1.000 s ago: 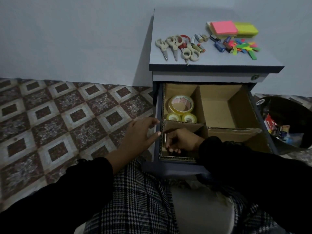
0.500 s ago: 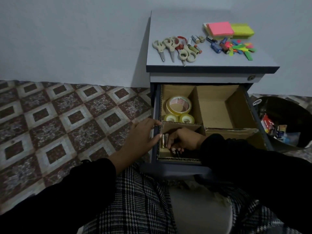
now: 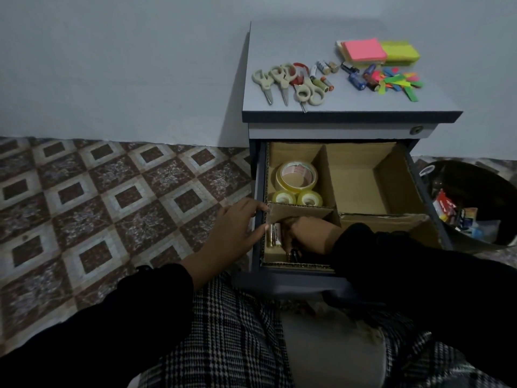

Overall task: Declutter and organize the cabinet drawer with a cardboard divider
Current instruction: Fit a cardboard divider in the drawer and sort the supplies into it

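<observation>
The cabinet drawer (image 3: 258, 191) stands pulled out, lined with a cardboard divider (image 3: 324, 169). Its rear left cell holds one large tape roll (image 3: 296, 175) and two small rolls (image 3: 309, 198). Two gold batteries (image 3: 274, 235) lie at the left of the front left cell. My right hand (image 3: 307, 233) reaches into that cell, fingers curled down round a dark battery (image 3: 293, 252). My left hand (image 3: 235, 228) rests with spread fingers against the drawer's left edge, at the divider's corner. The large rear right cell holds nothing.
On the cabinet top (image 3: 349, 105) lie several scissors (image 3: 282, 79), loose batteries (image 3: 324, 68), pink and green sticky-note pads (image 3: 363, 49) and coloured tabs (image 3: 397, 81). A dark bin (image 3: 475, 203) with rubbish stands right of the drawer. Patterned floor lies to the left.
My right hand has shifted a little to the right inside the front left cell, uncovering the two gold batteries. My left hand stays at the drawer's edge.
</observation>
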Tool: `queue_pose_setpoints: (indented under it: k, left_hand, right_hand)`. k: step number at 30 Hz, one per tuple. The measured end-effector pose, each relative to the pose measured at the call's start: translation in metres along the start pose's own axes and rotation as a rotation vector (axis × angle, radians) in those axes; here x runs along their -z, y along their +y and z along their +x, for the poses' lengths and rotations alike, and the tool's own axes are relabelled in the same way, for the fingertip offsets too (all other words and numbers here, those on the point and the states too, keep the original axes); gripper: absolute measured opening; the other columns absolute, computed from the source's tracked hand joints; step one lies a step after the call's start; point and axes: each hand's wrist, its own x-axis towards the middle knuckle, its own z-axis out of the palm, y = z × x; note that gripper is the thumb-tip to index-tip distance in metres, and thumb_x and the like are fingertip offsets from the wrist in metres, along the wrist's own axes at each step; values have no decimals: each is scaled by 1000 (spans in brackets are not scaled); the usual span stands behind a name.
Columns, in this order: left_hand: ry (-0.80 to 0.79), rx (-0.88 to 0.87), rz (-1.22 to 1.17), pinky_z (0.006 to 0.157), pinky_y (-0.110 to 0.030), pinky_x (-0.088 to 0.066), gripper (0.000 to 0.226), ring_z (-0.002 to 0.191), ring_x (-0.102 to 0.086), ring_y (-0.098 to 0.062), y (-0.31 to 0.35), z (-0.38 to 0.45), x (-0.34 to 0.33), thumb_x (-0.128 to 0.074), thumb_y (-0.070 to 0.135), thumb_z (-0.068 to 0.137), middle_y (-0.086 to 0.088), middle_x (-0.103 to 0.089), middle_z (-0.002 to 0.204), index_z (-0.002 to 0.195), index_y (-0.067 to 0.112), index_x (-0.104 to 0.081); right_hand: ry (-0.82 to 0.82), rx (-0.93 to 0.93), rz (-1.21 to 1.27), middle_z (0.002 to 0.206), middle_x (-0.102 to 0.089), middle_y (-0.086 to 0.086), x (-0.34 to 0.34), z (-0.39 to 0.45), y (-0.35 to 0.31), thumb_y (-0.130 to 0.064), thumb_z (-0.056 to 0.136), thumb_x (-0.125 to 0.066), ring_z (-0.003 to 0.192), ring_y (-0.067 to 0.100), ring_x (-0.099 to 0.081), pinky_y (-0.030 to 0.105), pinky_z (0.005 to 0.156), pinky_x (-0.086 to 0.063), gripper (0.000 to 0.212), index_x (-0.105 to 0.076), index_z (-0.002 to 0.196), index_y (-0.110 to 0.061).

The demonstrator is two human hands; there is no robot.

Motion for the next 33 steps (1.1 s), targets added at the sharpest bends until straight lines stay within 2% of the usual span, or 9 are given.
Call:
queue_pose_setpoints:
  k: [4,8,17,19,22,26,33]
  left_hand:
    - [-2,0,7,85,-50,-48,38,97,-56,-11,0,0,0,-46,42,82,6,-59,106,109,18,-57]
    - [-10,-2,11,84,-50,-48,37,97,-58,-14,0,0,0,-47,42,82,5,-59,106,109,18,-57]
    - [-27,18,29,85,-47,-48,40,95,-57,-10,1,0,1,-44,45,82,6,-59,106,109,19,-58]
    - [-32,20,31,86,-45,-47,42,95,-57,-11,2,0,1,-44,46,81,5,-59,106,110,18,-58]
    - [-34,19,34,85,-45,-47,42,95,-57,-12,2,0,2,-43,46,81,5,-59,106,109,19,-57]
    - [-38,18,31,84,-45,-48,40,95,-58,-14,1,0,1,-44,45,82,4,-59,106,109,19,-57]
    - [-51,18,61,83,-38,-43,41,97,-57,-13,2,0,2,-43,44,82,3,-59,107,110,19,-57]
  right_hand:
    - [45,67,27,122,-59,3,4,-7,-2,-5,90,-48,109,21,-58,33,96,-45,28,-66,110,-15]
    - [6,89,38,126,-57,2,1,-5,1,-3,86,-54,113,21,-56,33,99,-43,30,-67,109,-17]
    - [4,44,131,110,-67,11,1,-4,1,-4,88,-48,100,26,-63,36,92,-48,24,-69,101,-5]
    - [0,62,111,112,-66,10,0,-2,4,-4,87,-50,100,26,-63,37,92,-48,23,-70,100,-7]
    - [1,151,80,121,-61,5,3,-7,4,0,86,-53,107,22,-59,33,95,-46,34,-67,111,-17]
    - [-58,237,-80,137,-46,2,2,-9,0,-4,88,-51,119,23,-50,36,101,-42,38,-65,118,-23]
    - [-27,218,-61,136,-49,-1,-1,-7,5,-8,87,-54,116,22,-52,34,99,-43,29,-70,108,-22]
